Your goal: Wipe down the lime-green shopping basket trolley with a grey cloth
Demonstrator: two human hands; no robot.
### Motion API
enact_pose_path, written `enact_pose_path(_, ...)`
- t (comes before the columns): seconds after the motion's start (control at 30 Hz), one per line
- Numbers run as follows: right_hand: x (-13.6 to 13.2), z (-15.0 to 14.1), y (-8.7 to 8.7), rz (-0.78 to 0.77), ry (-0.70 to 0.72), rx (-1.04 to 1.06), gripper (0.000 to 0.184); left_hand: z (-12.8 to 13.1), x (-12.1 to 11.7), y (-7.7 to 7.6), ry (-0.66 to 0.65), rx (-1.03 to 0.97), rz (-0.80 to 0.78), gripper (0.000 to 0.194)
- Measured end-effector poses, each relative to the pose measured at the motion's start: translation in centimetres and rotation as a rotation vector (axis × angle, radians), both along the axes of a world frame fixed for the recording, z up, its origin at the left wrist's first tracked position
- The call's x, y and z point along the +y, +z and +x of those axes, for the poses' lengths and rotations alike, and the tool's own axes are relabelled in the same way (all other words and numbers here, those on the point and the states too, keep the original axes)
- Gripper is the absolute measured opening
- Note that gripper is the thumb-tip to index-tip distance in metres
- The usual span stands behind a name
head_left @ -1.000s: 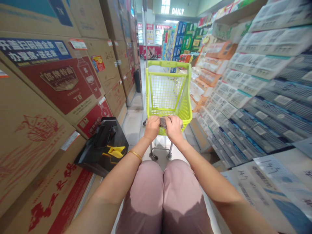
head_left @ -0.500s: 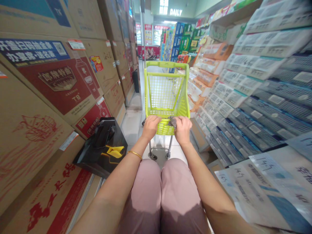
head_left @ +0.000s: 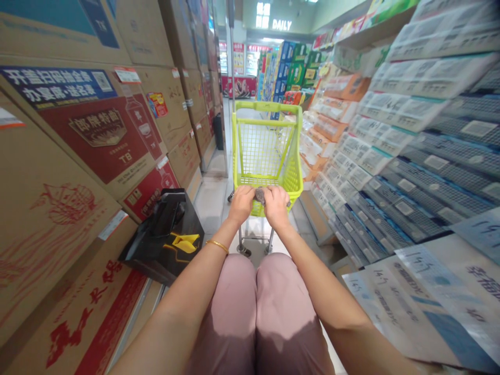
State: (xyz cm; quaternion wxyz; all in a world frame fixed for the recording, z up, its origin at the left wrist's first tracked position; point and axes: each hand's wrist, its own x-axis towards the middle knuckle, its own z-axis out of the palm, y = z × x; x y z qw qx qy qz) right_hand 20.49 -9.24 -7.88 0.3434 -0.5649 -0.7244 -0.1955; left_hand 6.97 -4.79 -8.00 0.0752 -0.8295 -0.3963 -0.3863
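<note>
Ahead of my knees stands a lime-green shopping cart (head_left: pixel 267 105) with its mesh basket towards me. At the left end of its push handle is my left hand (head_left: pixel 241 203), its fingers closed round the bar. My right hand (head_left: pixel 276 204) is close beside it, also closed, pressing a bunched dark grey cloth (head_left: pixel 259 195) on the handle. The cloth shows in the gap between both hands. Most of the handle is hidden under the fingers; a short dark end shows right of my right hand.
Stacked cartons (head_left: pixel 97 130) line the left side, with a black gift bag (head_left: pixel 167 229) on a low ledge before them. Packs of tissue paper (head_left: pixel 406 125) are piled along the right. A tiled aisle floor (head_left: pixel 213 203) runs ahead, past a glass panel edge.
My right hand slid right along the handle with the grey cloth, then came back left beside my left hand. The left hand stayed at the handle's left end.
</note>
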Motion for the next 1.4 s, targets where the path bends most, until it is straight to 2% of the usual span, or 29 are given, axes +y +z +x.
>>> enact_pose_path(0.1,-0.1,1.2,-0.4,0.023,-0.013,0.028,0.031,-0.3,0.1,0.0,-0.017,0.022,0.000,0.027)
enact_pose_path(0.27,-0.6,3.6,-0.8,0.080,-0.139,0.165,0.031,-0.4,0.3,-0.4,-0.003,0.019,0.014,0.027)
enact_pose_path(0.37,-1.0,4.3,-0.8,0.097,-0.157,0.232,0.032,-0.3,0.3,-0.6,0.014,-0.010,0.017,0.028)
enact_pose_path(0.5,-1.0,3.2,-0.6,0.088,-0.171,0.271,0.033,0.1,0.2,-0.5,0.023,-0.032,0.012,0.028)
enact_pose_path(0.67,-0.7,-0.2,0.1,-0.019,-0.035,0.124,0.035,0.1,0.1,-0.2,0.032,-0.022,-0.009,0.028)
enact_pose_path(0.77,-0.5,-1.4,0.4,-0.043,-0.029,0.101,0.035,-0.1,0.0,-0.1,0.034,-0.027,-0.016,0.030)
enact_pose_path(1.0,-0.4,0.7,-0.4,-0.015,0.006,0.080,0.031,-0.7,0.1,-0.3,-0.004,-0.013,0.038,0.027)
enact_pose_path(1.2,-1.0,3.3,-0.8,0.071,-0.148,0.253,0.036,-0.7,0.5,-0.6,-0.001,-0.008,0.018,0.026)
enact_pose_path(1.3,-1.2,3.3,-0.7,0.073,-0.163,0.295,0.039,-0.5,0.6,-0.8,0.014,-0.026,0.020,0.026)
enact_pose_path(1.4,-1.1,1.9,-0.4,0.029,-0.130,0.257,0.036,-0.3,0.6,-0.8,0.030,-0.029,0.037,0.026)
